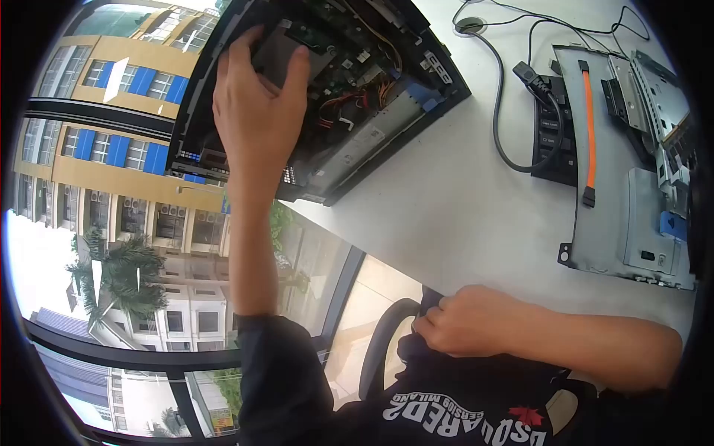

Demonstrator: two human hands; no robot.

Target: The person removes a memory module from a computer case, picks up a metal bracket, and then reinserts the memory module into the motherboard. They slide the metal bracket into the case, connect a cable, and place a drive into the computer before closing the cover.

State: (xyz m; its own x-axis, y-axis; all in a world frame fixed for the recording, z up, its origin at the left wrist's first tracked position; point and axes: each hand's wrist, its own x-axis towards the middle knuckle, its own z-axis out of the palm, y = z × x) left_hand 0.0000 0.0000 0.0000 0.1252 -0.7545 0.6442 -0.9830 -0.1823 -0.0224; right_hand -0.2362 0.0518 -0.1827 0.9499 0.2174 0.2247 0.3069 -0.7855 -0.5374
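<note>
Nearest to the camera, the right hand (465, 321) rests low at the near edge of the table (461, 215), its fingers curled in and pinching the dark cloth of the shirt (476, 405) beside the chair arm (383, 346) — it holds no part and no tool. It lies well apart from the work. Farther out, the left hand (256, 111) is stretched up and away on a long straight arm, and it lies on the open computer case (327, 97), which sits at the far left corner of the table, close by the window. The fingers of this hand are bent around a grey flat part (279, 56) inside the case; the thumb is on one side and the fingers on the other, so it grips the part, though how firmly I cannot tell. The case has its long axis running diagonally, from near the left hand's wrist toward the far right. So the left hand is the nearer one — it is touching already. Beyond the right hand, to its far right, lie a removed metal panel (606, 186) with an orange cable (589, 126), and a black cord (506, 119).
</note>
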